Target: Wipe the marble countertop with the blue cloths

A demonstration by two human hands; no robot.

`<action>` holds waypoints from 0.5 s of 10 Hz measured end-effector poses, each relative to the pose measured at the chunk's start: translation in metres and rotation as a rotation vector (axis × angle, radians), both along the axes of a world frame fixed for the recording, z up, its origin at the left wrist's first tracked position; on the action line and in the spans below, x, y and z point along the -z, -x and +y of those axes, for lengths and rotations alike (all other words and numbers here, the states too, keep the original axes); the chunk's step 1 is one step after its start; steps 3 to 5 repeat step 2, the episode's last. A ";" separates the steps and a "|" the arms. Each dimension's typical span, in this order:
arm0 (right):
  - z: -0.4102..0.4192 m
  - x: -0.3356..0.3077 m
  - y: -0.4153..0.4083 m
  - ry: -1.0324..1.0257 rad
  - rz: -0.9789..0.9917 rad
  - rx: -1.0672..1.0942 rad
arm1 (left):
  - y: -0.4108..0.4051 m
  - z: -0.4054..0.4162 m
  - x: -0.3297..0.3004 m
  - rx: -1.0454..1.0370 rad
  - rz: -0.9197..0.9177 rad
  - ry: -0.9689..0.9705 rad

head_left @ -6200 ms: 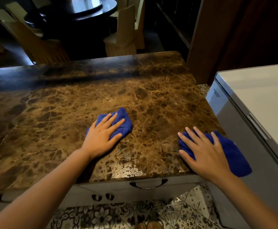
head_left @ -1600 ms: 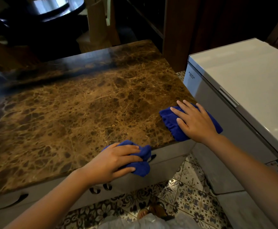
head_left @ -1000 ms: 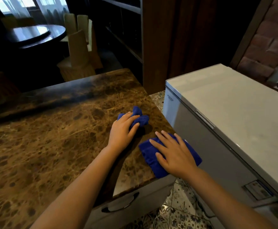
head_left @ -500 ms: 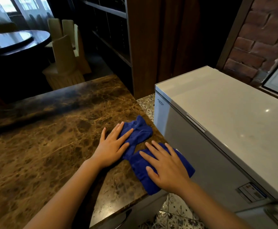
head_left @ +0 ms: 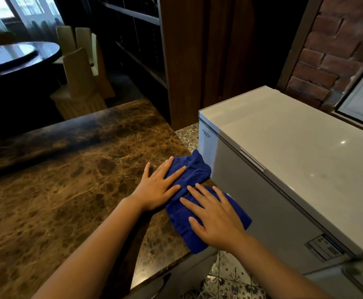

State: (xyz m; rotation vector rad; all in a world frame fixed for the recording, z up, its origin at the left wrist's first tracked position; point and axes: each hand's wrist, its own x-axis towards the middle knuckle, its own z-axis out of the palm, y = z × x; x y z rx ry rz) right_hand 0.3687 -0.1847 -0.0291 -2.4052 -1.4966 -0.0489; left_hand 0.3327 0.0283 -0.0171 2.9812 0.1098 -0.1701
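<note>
Both flat, spread hands, the left hand (head_left: 157, 186) and the right hand (head_left: 214, 216), press the blue cloths (head_left: 189, 180) at the countertop (head_left: 57, 190) edge beside the white freezer (head_left: 294, 152), unwiped marble lying away from it.

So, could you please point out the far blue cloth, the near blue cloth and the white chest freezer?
far blue cloth (head_left: 194, 169): head view, bunched top beyond the fingers.
near blue cloth (head_left: 179, 216): head view, bare left part.
white chest freezer (head_left: 294, 134): head view, lid top.
</note>
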 end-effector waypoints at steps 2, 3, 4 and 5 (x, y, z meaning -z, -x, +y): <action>-0.001 0.002 -0.001 0.000 0.006 0.006 | 0.048 0.019 -0.006 -0.289 -0.206 0.017; -0.001 0.002 -0.001 0.000 0.006 0.006 | 0.048 0.019 -0.006 -0.289 -0.206 0.017; -0.001 0.002 -0.001 0.000 0.006 0.006 | 0.048 0.019 -0.006 -0.289 -0.206 0.017; -0.001 0.002 -0.001 0.000 0.006 0.006 | 0.048 0.019 -0.006 -0.289 -0.206 0.017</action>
